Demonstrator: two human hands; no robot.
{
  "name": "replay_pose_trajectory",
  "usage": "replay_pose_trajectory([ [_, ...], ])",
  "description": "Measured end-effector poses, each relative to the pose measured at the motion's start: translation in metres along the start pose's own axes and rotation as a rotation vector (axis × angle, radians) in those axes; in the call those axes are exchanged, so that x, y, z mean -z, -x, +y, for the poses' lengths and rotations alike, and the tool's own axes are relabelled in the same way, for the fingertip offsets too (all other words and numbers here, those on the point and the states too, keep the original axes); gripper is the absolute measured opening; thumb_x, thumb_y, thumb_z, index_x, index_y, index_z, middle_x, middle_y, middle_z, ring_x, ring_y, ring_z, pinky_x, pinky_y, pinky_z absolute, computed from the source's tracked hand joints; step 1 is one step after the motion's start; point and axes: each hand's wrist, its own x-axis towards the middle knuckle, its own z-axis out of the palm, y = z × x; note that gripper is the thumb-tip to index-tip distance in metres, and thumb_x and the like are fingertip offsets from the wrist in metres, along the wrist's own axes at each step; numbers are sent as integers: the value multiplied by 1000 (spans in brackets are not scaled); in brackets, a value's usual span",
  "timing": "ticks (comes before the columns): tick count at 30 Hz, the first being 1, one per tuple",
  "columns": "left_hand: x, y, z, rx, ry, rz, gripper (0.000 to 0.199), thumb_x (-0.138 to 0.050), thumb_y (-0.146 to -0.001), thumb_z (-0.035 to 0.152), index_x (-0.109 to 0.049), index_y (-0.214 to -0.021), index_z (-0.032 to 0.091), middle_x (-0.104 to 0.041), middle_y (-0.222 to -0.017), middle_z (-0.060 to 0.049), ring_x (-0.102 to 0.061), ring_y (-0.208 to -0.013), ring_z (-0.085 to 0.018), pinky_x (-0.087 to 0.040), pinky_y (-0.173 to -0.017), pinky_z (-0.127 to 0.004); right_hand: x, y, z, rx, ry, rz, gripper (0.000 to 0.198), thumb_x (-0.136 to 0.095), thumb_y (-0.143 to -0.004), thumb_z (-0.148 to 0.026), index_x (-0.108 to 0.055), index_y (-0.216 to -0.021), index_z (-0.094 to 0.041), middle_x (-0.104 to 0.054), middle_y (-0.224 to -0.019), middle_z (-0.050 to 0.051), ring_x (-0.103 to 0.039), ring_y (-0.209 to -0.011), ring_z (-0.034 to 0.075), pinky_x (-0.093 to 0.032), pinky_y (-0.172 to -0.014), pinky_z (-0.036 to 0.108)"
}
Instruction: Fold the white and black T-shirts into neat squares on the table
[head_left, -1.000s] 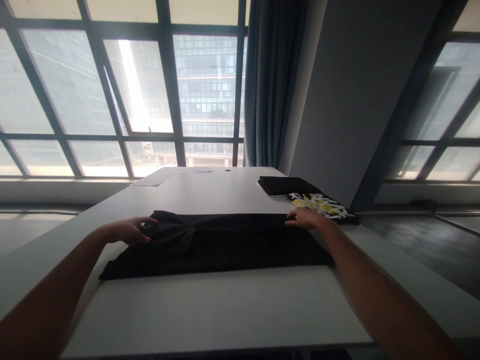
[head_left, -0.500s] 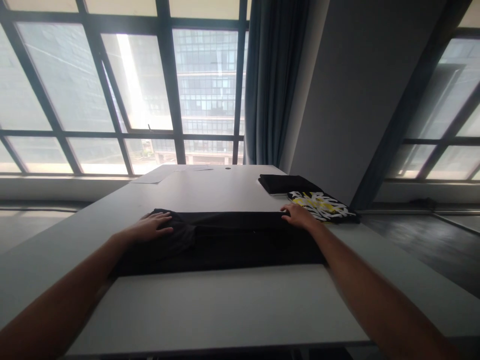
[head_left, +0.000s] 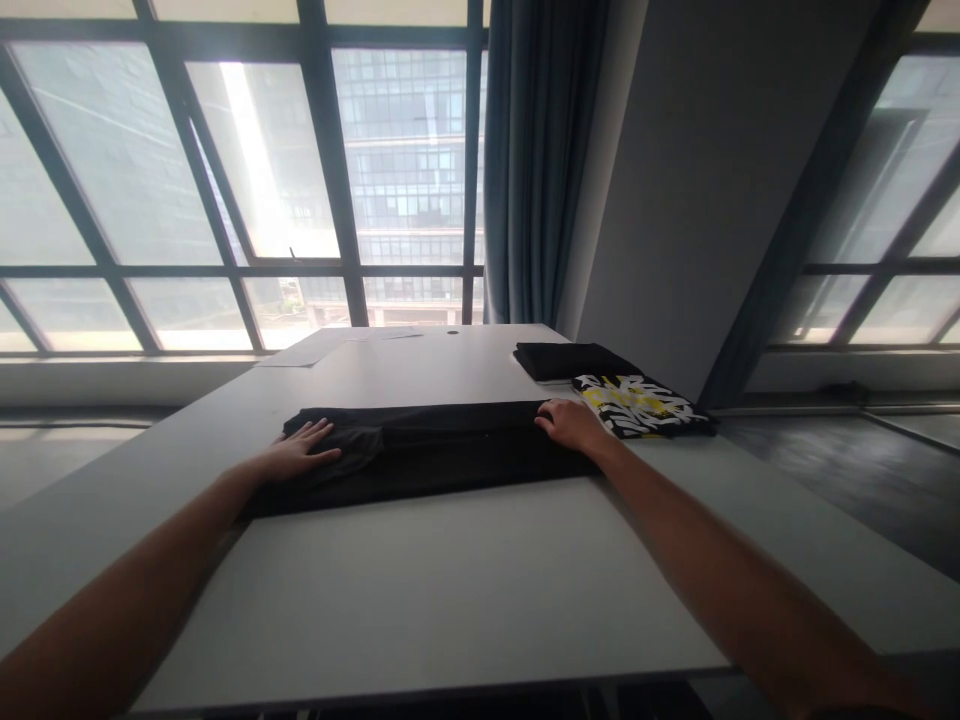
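Observation:
A black garment, folded into a long strip, lies crosswise on the white table. On its left end rests my left hand, palm down with the fingers spread. My right hand has its fingers curled over the far edge near the right end, closed on the cloth. A softer, lighter fold of fabric shows just right of my left hand. My right forearm covers part of the garment's right end.
Beyond my right hand lie a folded black cloth and a folded black piece with white and yellow print. Paper sheets lie at the table's far left. Windows, a curtain and a pillar stand behind.
The garment's right end has shifted left and away from me with my right hand, and the strip looks narrower and slightly slanted. My left hand has moved slightly left.

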Motion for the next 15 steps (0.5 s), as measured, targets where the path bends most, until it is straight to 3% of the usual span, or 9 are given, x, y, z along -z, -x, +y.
replay_pose_trajectory([
  [5, -3, -10, -15, 6, -30, 71, 90, -37, -82, 74, -32, -155, 21, -21, -163, -9, -15, -150, -34, -21, -118, -52, -9, 3, -5, 104, -164, -165, 47, -53, -94, -51, -62, -131, -23, -57, -141, 8, -56, -126, 26, -41, -107, 37],
  [9, 2, -13, -10, -15, -49, 195, 78, -30, -89, 65, -40, -151, 19, -31, -160, -10, -34, -144, -31, -31, -114, -46, -25, -5, 7, 86, -193, -192, 53, -45, -98, -48, -53, -142, -20, -43, -153, 10, -37, -143, 25, -29, -117, 38],
  [12, 16, -7, -3, 106, -95, 316, 71, -23, -92, 60, -52, -141, 18, -47, -151, -14, -50, -131, -36, -41, -105, -50, -31, -7, 13, 53, -149, -136, 54, -41, -99, -48, -52, -143, -19, -43, -153, 11, -34, -144, 26, -28, -117, 40],
  [15, 33, 5, -11, 280, -104, 235, 73, -34, -87, 69, -66, -122, 14, -61, -132, -20, -60, -115, -39, -49, -92, -49, -30, -5, 17, -42, -69, -51, 55, -45, -97, -51, -54, -140, -18, -49, -148, 15, -44, -137, 31, -36, -112, 43],
])
